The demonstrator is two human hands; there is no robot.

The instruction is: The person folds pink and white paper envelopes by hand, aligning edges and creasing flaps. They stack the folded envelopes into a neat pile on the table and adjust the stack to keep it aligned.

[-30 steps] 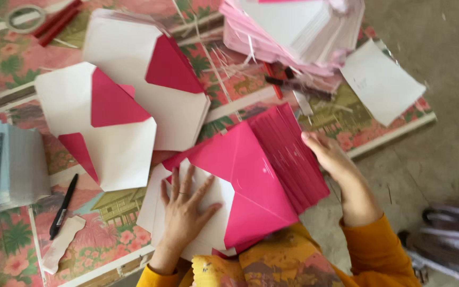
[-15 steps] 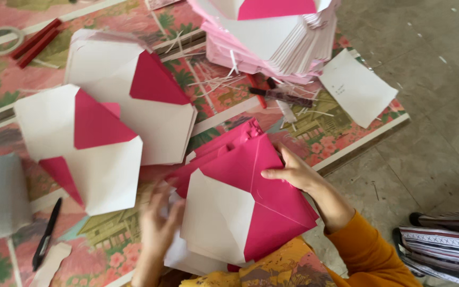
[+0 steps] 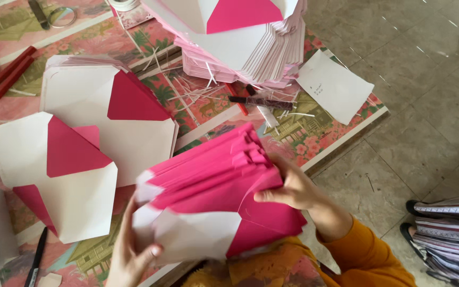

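So both hands are on a fat stack of pink envelopes [image 3: 213,180], lifted off the tabletop [image 3: 341,133] and held close to the body. The right hand [image 3: 290,186] is clamped on the stack's right edge, thumb pressed across the front of the pink flaps, and the left hand [image 3: 131,252] grips the lower left corner, fingers curled around the white side of the front envelope, so neither hand is loose. The stack is fanned a bit, its top edges all staggered. Just left of it, two open white envelopes with pink liners [image 3: 81,154] lie flat and overlapping on the flowery tabletop. Further back there's a big pile of white and pink envelopes [image 3: 240,37], with paper trimmings [image 3: 187,87] and a dark pen [image 3: 261,101] in front of it, plus a loose white sheet [image 3: 336,85] near the tabletop's corner. A black pen [image 3: 37,255] sits at the lower left.
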